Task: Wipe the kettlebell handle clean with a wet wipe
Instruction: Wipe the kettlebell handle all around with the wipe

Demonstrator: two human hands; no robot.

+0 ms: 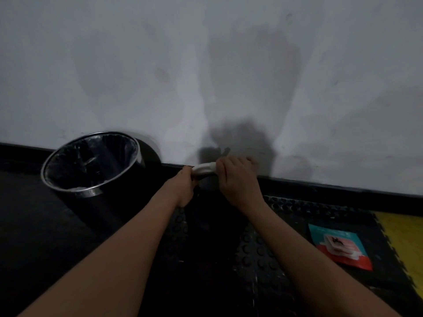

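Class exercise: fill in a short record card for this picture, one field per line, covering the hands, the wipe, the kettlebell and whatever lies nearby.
left hand: left hand grips one end of the wipe
right hand: right hand grips the other end
wipe: white wet wipe stretched between the hands, over the handle
kettlebell: dark, mostly hidden in shadow below the hands
bin: lined bin, left, against the wall
packet: wipe packet lying flat on the studded mat, right

Two bare forearms, sleeveless to the frame edge, nothing worn on either wrist
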